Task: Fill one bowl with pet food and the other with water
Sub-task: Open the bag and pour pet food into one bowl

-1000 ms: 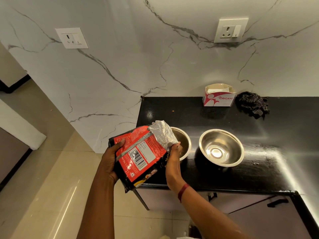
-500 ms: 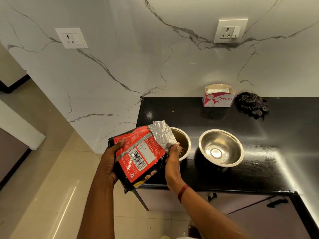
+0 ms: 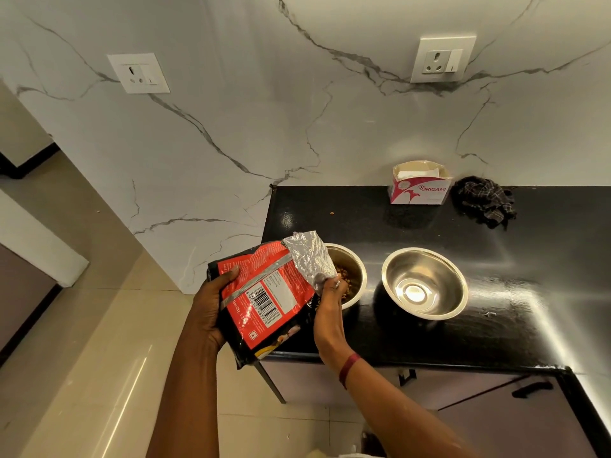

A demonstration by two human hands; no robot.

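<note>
Both hands [image 3: 211, 309] tilt food bag [image 3: 264, 299] over bowl [image 3: 353, 269].

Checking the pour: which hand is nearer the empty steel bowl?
Right. The right hand pinches the bag mouth, one bowl over from the empty bowl; the left hand is farther left.

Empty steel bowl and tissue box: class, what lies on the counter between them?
Nothing: in the head view, only bare black counter separates the empty bowl from the tissue box.

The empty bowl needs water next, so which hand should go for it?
Probably the right hand. It's nearer the empty bowl and only pinches the food bag's foil mouth; the left hand carries the bag.
</note>
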